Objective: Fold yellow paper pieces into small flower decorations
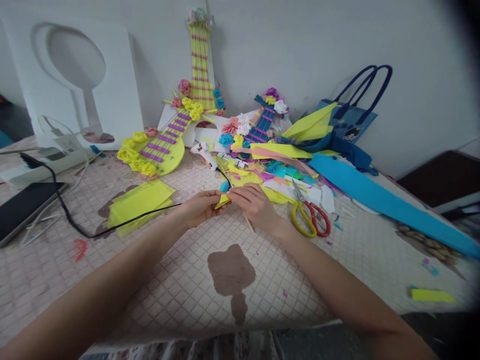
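Note:
My left hand [202,207] is closed on a small folded piece of yellow crepe paper [222,201], pinched between thumb and fingers. Opposite it, my right hand [257,205] has its fingers bent together, the tips meeting the paper's edge. A thin wooden stick [248,222] runs under the right fingers and pokes out below them. Just above the fingertips shows a small blue piece [224,187]. Behind the hands lies a white hot glue gun [205,156]. Scissors [310,219] with yellow and red handles rest right of my right hand.
Yellow paper sheets [140,204] lie at left, crossed by a black cable [131,218]. Paper-flower-decorated guitar shapes [165,145] stand at the back. Paper scraps [277,175], a long blue strip [375,195] and a bag [347,117] are at right; a phone [28,207] lies far left.

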{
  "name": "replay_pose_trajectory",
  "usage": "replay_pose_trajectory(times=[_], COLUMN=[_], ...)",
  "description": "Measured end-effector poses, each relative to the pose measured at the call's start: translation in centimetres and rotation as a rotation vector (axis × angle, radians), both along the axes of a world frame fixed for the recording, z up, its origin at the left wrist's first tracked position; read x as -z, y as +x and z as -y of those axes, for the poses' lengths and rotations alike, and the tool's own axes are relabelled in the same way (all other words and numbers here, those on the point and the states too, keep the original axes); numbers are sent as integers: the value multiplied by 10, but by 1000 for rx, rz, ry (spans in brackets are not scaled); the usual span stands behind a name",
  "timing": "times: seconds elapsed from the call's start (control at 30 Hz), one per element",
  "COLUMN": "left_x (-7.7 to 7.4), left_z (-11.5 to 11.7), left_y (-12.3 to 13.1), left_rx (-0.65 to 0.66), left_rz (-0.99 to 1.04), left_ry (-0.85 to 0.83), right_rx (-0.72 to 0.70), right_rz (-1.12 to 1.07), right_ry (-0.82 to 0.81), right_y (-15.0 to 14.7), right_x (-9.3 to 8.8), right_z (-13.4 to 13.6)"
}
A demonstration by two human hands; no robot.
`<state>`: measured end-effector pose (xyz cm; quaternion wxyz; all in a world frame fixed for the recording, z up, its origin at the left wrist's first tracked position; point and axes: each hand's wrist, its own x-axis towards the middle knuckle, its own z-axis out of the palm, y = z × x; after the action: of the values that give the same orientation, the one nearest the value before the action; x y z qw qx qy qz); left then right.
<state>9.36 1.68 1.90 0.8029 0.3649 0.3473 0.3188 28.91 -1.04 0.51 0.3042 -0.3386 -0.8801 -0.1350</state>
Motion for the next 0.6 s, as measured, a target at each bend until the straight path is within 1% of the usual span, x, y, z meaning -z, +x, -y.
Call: replay_pose_trajectory(times=[0.1, 0.2, 0.3, 0.33, 0.4, 0.5, 0.53, 0.6], left_x=[-3, -3, -2, -1, -1, -2, -2, -3], left_z=[1, 1, 0, 0, -1, -2, -2, -2], left_y=[2, 2, 0, -1, -2, -3, -2, -1], left_rx=[25, 42, 44, 39, 16, -22, -28, -23], left_rz=[0, -11, -34, -41, -49, -60, -65, -73], left_ry=[-15, -9, 16, 24, 46, 77, 83, 96], right_rx=[17, 4, 5, 29, 134, 296, 338, 380], right_rz=[26, 18, -29, -57, -125, -173, -161, -92], right_ry=[26, 70, 48, 29, -18, -145, -199, -291], right_y=[1, 0, 4, 9, 27, 64, 76, 95], right_x=[0, -1, -6, -9, -15, -23, -24, -22], right_z=[1, 2, 0, -2, -6, -9, -8, -5])
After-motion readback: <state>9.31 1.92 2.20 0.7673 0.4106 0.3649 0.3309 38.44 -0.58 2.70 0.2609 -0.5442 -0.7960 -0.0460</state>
